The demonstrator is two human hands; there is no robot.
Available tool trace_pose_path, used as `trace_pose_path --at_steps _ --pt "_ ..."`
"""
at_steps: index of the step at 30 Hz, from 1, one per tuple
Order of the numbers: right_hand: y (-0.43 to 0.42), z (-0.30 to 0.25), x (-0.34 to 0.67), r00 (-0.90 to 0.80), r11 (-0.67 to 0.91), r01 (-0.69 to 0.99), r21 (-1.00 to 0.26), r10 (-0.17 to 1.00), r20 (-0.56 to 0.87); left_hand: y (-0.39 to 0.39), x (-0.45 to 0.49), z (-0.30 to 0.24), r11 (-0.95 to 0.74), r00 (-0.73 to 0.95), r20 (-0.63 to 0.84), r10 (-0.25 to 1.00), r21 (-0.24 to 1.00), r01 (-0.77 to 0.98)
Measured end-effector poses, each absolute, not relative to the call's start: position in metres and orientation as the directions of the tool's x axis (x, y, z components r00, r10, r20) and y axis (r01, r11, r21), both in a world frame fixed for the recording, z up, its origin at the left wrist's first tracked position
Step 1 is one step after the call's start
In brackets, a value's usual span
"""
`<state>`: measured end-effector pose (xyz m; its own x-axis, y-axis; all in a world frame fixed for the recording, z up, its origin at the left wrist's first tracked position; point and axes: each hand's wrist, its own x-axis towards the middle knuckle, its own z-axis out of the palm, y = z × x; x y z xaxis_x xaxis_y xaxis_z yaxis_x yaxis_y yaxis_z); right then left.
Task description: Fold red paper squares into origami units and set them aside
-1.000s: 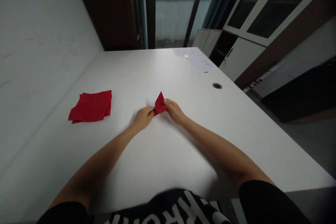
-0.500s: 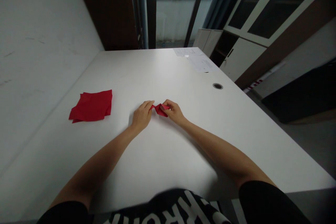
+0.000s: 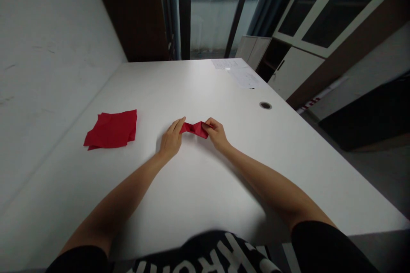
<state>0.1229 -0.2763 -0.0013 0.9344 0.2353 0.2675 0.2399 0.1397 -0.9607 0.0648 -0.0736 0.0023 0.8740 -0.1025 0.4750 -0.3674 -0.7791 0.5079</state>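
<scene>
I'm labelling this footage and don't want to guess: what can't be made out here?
Head view:
Folded red piece: its left end is covered by the left hand.
Red stack: lower layers mostly covered by the top one.
White papers: marks too small and faint to read.
Shirt: lettering cut off by the bottom edge.

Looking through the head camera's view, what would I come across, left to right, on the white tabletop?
Overlapping red sheets → the person's left grip → folded red piece → the person's right grip → round, dark-centred fitting in the tabletop.
</scene>
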Motion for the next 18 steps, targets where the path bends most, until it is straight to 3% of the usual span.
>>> trace_pose_path --at_steps 4,13,18 --pt "-0.2747 -0.0022 0.125 0.943 0.224 0.185 -0.957 0.232 0.237 -0.074 0.0649 0.0015 -0.764 0.861 0.5 -0.097 0.517 -0.386" --pt "-0.2774 -0.0027 0.1267 0.944 0.178 0.182 -0.967 0.245 0.223 -0.0739 0.0617 0.0063 -0.793 0.876 0.479 -0.061 0.509 -0.334" --pt "-0.2735 0.0016 0.1257 0.96 0.273 -0.008 -0.962 0.272 0.069 -0.0747 0.0645 0.0054 -0.723 0.918 0.395 -0.037 0.624 -0.298"
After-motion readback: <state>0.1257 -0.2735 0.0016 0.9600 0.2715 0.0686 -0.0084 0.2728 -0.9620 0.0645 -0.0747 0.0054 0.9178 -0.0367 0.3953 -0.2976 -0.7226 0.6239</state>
